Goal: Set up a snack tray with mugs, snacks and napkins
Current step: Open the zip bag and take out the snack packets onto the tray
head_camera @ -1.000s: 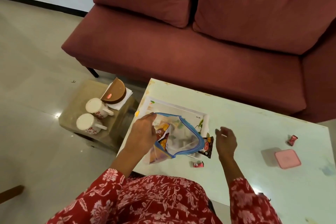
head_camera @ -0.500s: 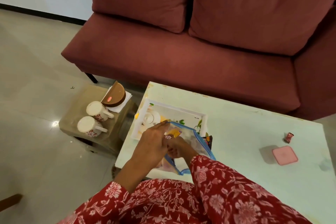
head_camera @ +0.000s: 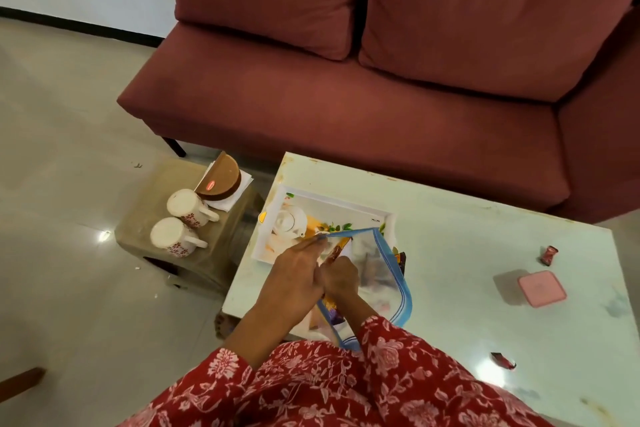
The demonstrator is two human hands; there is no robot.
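left hand (head_camera: 294,274): fingers pinch the bag (head_camera: 377,274) rim, holding its mouth wide | right hand (head_camera: 337,279): inside bag, fingers closed on a snack packet (head_camera: 335,253), likely lifting it out | bag overlaps tray (head_camera: 349,207) on tabletop (head_camera: 467,253) | mugs (head_camera: 183,222) wait on stool (head_camera: 162,184)

We see a clear bag (head_camera: 382,274) edged in blue just beyond our fingers (head_camera: 313,243), with orange and brown wrappers (head_camera: 337,250) showing at our fingertips. The tray (head_camera: 346,210) past them is white, printed with a white teapot, green leaves and orange patches. The table (head_camera: 467,246) is pale mint. Far right of our fingers lie a pink lid (head_camera: 542,288) and red wrapped sweets (head_camera: 549,255). Left of them, two white mugs (head_camera: 180,222) carry red flowers beside a brown holder (head_camera: 221,180). Our sleeves (head_camera: 381,374) are red with pink-white blossoms; the sofa (head_camera: 346,107) is maroon.
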